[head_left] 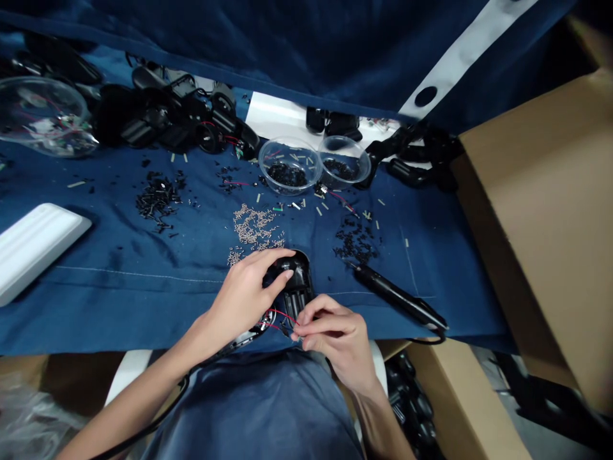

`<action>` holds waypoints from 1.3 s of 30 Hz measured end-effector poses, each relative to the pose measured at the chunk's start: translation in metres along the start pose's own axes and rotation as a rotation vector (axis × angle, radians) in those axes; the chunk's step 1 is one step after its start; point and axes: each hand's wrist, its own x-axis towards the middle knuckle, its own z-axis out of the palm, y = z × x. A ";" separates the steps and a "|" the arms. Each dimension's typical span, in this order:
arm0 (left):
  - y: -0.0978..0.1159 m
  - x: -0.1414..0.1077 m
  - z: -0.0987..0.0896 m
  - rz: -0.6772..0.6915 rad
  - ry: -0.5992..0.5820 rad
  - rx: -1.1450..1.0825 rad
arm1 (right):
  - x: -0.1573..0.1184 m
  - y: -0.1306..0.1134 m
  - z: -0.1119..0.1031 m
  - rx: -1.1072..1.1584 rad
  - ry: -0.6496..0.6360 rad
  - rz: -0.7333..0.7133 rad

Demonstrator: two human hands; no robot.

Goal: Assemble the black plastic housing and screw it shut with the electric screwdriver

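Left grip (242, 297) closed over a black plastic housing (297, 287), long axis running away from the body, at the counter's near edge (119, 329); right grip (330, 335) narrow, pinching thin red wires (281, 317)

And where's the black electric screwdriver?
In the head view, the screwdriver lies on blue cloth, right of the right hand, near black screws.
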 end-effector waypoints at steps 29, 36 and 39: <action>0.001 -0.003 0.002 0.055 0.001 0.031 | 0.051 -0.005 -0.040 -0.643 0.033 -0.214; 0.001 -0.002 0.002 0.069 -0.004 0.010 | 0.053 -0.001 -0.038 -0.696 0.026 -0.259; 0.001 -0.002 0.001 0.064 -0.011 0.001 | 0.054 -0.002 -0.037 -0.717 0.030 -0.288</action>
